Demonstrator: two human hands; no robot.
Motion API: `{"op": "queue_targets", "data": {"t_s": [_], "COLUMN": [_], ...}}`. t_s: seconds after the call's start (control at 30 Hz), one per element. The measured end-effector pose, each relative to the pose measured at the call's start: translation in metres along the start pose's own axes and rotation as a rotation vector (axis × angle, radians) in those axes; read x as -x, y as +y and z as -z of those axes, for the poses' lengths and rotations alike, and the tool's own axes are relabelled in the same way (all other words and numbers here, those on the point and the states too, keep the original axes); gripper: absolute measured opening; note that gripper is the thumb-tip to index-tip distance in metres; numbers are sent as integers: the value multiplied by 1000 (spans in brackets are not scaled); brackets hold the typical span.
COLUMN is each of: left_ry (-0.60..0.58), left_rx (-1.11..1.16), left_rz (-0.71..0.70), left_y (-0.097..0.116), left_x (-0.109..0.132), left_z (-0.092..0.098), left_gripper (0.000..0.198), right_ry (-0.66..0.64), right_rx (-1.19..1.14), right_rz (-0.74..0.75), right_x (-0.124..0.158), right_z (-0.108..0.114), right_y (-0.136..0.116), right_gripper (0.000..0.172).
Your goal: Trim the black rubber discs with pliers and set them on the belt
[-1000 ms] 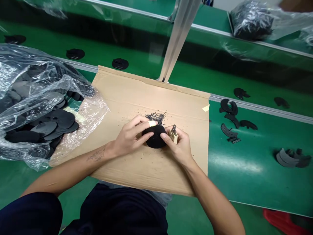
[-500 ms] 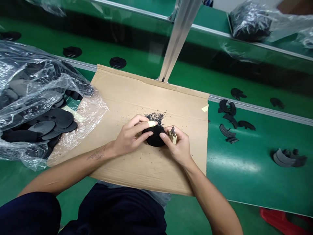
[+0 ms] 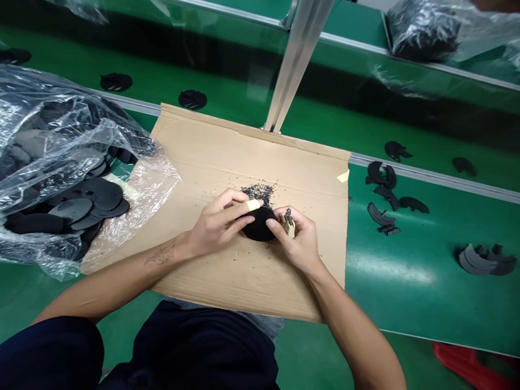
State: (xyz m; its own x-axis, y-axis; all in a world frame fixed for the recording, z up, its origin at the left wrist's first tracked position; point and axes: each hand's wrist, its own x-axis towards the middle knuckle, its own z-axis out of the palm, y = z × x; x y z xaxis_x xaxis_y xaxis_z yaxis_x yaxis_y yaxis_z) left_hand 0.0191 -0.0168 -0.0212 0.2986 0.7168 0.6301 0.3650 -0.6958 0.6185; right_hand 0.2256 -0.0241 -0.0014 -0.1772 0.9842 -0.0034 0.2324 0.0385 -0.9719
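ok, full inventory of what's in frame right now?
brown cardboard sheet: 1, brown, on the green bench
black round disc: 1, black, held over the cardboard
small tan-handled tool: 1, tan, gripped beside the disc
black crumbs: one scatter, black, on the cardboard beyond the disc
clear plastic bag of black discs: 1, clear, left of the cardboard
second clear plastic bag: 1, clear, dark contents, top right
loose black discs: 3, black, on the green belt beyond
black curved offcuts: several, black, bench right of the cardboard
aluminium post: 1, silver, behind the cardboard
left hand: 1, grips the disc, taped fingertip
right hand: 1, holds the tool, fingertip on the disc
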Motion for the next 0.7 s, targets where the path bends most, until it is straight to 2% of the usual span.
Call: {"op": "queue_targets", "data": {"t_s": [0.1,0.17,0.27,0.37,0.5,0.6,0.7], "left_ry": [5,-2,-52,-88,-76,-94,-115], "left_rx": [24,83,270,404,334,201,125], "left_rz": [48,135,299,367,294,162,37], "left_y": [0,0,-1,-2,0,0,-1], "left_x": [0,0,1,1,0,-1,-3], "left_z": [0,-1,-3,-5,-3,0,3], "left_gripper": [32,35,42,35,24,19,19], "right_ry": [17,36,45,16,-11,-73,-123], "right_rx": [29,51,84,99,181,303,364], "right_rz": [43,91,162,252,398,515,599], "right_x": [1,2,3,4,1,-2,-3], "right_z": [-1,-1,-2,-2,1,6,8], "right_y": [-1,0,2,6,8,9,11], "right_gripper": [38,32,24,16,8,4,6]}}
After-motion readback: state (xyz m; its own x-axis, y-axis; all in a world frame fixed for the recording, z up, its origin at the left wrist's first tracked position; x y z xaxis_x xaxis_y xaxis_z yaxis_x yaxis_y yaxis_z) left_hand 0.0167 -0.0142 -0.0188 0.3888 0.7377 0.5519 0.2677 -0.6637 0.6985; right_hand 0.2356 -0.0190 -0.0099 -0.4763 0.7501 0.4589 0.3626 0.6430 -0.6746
